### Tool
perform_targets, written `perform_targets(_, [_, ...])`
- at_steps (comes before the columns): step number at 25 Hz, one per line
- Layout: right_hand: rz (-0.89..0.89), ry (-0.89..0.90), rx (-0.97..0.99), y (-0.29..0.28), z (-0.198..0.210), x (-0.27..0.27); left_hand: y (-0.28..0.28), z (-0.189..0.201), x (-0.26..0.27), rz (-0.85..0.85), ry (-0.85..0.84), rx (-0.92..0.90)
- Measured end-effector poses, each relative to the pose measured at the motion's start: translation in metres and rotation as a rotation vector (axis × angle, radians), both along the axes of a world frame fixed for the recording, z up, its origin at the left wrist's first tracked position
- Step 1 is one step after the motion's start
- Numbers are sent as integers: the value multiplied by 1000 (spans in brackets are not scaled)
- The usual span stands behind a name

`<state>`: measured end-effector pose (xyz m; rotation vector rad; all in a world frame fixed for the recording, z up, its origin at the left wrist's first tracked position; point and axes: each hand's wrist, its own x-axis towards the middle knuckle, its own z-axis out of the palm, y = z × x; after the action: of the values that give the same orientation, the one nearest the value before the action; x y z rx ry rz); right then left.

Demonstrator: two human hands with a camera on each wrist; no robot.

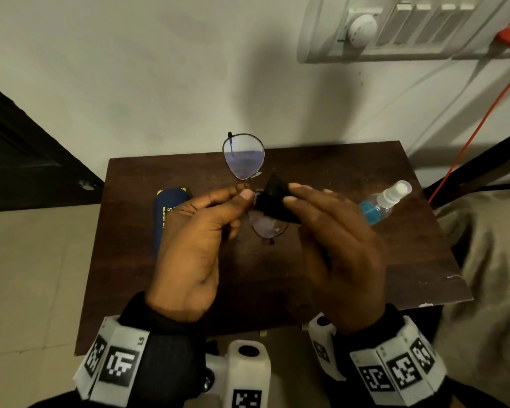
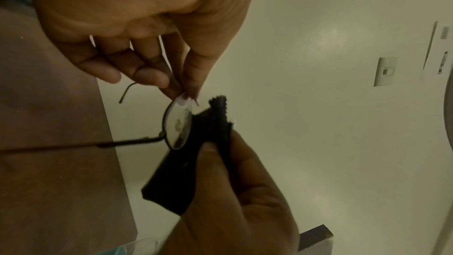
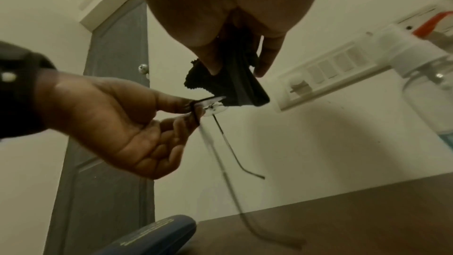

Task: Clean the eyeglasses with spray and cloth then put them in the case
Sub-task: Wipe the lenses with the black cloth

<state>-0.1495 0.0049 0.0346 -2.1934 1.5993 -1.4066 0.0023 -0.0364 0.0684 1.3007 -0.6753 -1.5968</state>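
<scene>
Thin dark-framed eyeglasses [image 1: 243,156] are held above the brown table [image 1: 365,260], one lens up, the other lens [image 1: 267,226] below. My left hand [image 1: 242,195] pinches the frame at the bridge [image 2: 182,97] between thumb and fingers. My right hand [image 1: 292,194] holds a black cloth [image 1: 274,201] folded over the near lens; the cloth [image 2: 181,177] wraps the lens edge [image 2: 177,125]. The temples [image 3: 230,150] hang open. A dark blue case [image 1: 167,214] lies shut on the table's left. A clear spray bottle [image 1: 384,203] with blue liquid lies at the right.
The small table stands against a pale wall with a switch panel [image 1: 409,28] and a red cable [image 1: 480,125] at upper right. A dark door [image 1: 18,148] is at left. Beige fabric [image 1: 489,260] lies beside the table's right edge.
</scene>
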Motion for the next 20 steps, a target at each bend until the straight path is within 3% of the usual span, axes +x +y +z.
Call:
perform_targets(6, [154, 236, 78, 4, -10, 11, 0, -1, -5, 107, 3, 2])
perform_targets(12, [3, 174, 122, -3, -14, 4, -2, -4, -2, 78, -34, 28])
perform_targets(17, [151, 251, 110, 0, -14, 3, 0, -4, -6, 98, 1, 13])
perform_targets(20, [82, 227, 117, -3, -16, -1, -2, -4, -3, 85, -11, -3])
